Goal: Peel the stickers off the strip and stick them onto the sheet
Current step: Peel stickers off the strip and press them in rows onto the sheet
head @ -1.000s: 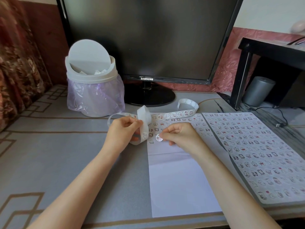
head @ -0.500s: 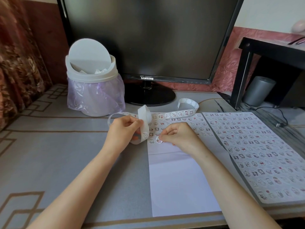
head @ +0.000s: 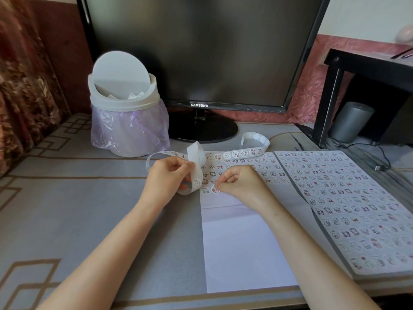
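Note:
A long white sticker strip point(head: 232, 155) curls across the table, looping up beside my left hand point(head: 166, 179), which grips the looped part between thumb and fingers. My right hand point(head: 241, 182) has its fingers curled and its fingertips press a round sticker point(head: 215, 189) down onto the white sheet point(head: 241, 247). The sheet's far part holds rows of small stickers; its near part is blank.
A white swing-lid bin point(head: 125, 113) with a purple liner stands at the back left. A black monitor point(head: 201, 52) stands behind. A stack of sheets full of stickers point(head: 348, 198) lies to the right. A black stand point(head: 366, 86) and a grey cylinder point(head: 350, 121) are at the far right.
My right hand has carried the round sticker a little left and down to the sheet and now presses it flat. My left hand has stayed on the strip.

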The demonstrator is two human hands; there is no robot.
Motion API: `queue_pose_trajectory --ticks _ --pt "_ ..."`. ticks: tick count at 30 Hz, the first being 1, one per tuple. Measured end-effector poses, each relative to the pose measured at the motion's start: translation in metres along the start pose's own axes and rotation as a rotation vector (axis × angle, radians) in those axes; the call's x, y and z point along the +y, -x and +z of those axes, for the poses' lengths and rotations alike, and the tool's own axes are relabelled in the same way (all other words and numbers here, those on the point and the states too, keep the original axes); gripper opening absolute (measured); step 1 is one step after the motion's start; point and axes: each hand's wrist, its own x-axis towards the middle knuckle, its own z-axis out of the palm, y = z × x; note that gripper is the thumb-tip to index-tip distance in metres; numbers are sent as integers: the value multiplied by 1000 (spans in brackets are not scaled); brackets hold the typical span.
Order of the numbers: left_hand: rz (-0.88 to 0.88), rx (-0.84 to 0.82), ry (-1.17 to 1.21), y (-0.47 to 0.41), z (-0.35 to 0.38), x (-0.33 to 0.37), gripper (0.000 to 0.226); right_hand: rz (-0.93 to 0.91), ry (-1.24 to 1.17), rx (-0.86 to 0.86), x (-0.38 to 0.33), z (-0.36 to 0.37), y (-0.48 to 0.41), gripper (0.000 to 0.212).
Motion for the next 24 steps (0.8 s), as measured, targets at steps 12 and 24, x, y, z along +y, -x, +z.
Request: queue_pose_trajectory --ticks 12,24 --pt "11 5 -20 -1 0 -1 17 -51 36 31 5 3 -1 19" --pt "11 4 -21 0 -1 1 16 -83 71 51 8 3 -4 17"
